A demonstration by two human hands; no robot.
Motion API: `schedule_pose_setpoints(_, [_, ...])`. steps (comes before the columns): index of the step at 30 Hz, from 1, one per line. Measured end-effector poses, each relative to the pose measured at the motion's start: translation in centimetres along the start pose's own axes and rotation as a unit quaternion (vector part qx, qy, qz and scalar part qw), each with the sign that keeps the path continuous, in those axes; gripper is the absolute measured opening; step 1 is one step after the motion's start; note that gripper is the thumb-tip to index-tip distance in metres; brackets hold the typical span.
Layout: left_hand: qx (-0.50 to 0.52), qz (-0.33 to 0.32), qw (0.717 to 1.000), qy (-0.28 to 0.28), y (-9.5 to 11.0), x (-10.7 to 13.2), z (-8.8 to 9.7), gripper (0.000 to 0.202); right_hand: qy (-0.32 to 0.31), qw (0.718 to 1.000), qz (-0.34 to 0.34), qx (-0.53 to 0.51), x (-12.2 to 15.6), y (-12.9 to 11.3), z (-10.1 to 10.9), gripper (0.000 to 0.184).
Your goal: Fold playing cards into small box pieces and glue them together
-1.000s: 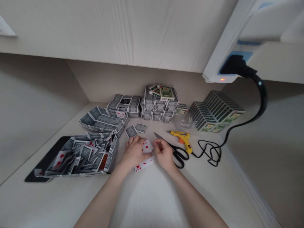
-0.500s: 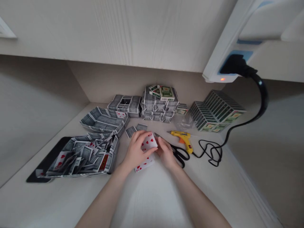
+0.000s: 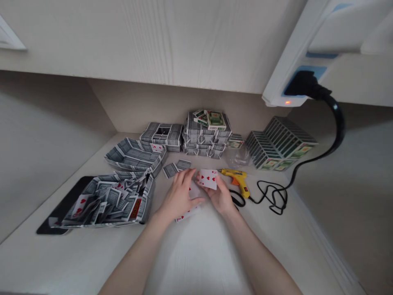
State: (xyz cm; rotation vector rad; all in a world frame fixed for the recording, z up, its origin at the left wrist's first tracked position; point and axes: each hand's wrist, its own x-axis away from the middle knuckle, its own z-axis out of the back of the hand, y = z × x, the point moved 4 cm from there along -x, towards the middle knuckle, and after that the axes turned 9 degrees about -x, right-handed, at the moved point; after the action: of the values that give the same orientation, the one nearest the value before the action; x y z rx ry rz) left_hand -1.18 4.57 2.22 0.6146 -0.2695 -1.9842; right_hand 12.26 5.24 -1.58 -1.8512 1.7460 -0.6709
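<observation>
While the right hand pinches a heart-suit card, thumb at its edge and fingers behind, the left hand curves loosely, thumb and fingers parted, farther left of the yellow glue gun. Its contact with a second card: cannot tell. Held card just left of the gun's nozzle; right hand nearer. Heart row runs toward the gun; long axis unclear.

Pale tabletop: cards, glue gun
</observation>
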Motion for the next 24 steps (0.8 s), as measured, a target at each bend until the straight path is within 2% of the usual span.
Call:
schedule_pose_setpoints(3, [-0.054,0.012,0.997,-0.045,-1.1,0.0,-0.8,0.07,0.033,0.998,0.045,-0.008,-0.2,-0.5,0.4,0.029])
schedule_pose_setpoints(6, [-0.057,0.034,0.996,-0.066,-1.8,0.1,-1.2,0.062,0.04,0.998,0.05,0.006,-0.2,-0.5,0.5,0.034])
schedule_pose_setpoints(16, [-0.014,0.057,0.998,-0.032,-1.4,-0.1,-0.5,0.051,0.007,0.999,0.035,0.038,-0.2,-0.2,0.1,0.034])
schedule_pose_setpoints(24, [0.001,0.069,0.997,-0.037,-1.6,-0.1,-0.6,0.053,0.008,0.999,0.03,0.028,-0.3,-0.1,0.3,0.035])
